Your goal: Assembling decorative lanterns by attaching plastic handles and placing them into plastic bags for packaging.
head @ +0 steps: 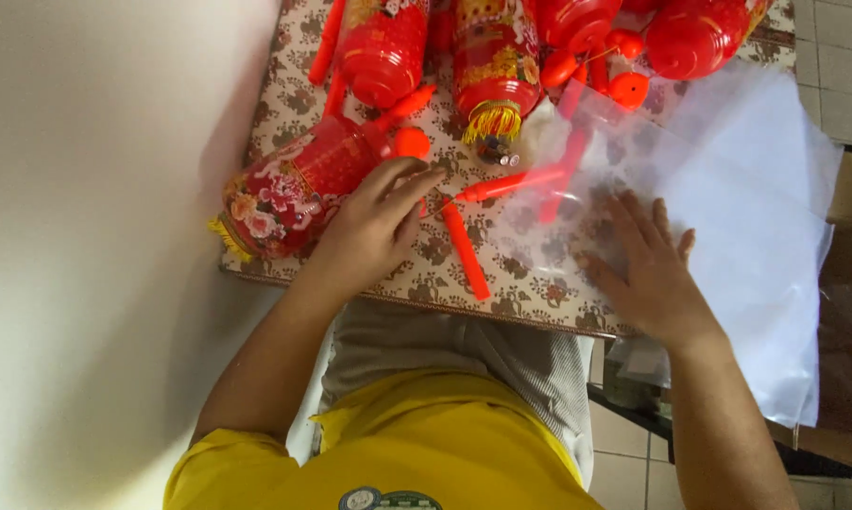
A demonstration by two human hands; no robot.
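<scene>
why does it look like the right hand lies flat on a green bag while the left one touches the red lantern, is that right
Not quite: the bag under the right hand is clear plastic, not green, as the head view shows. The left hand does touch the red lantern.

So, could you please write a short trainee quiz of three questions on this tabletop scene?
1. True or false: the right hand rests flat on the clear plastic bags.
2. Which is the left hand touching? A) the red lantern lying on its side B) the floor tiles C) a pair of scissors
3. Fill in: the loose red stick lies on the patterned ____.

Key: 1 true; 2 A; 3 table.
</scene>
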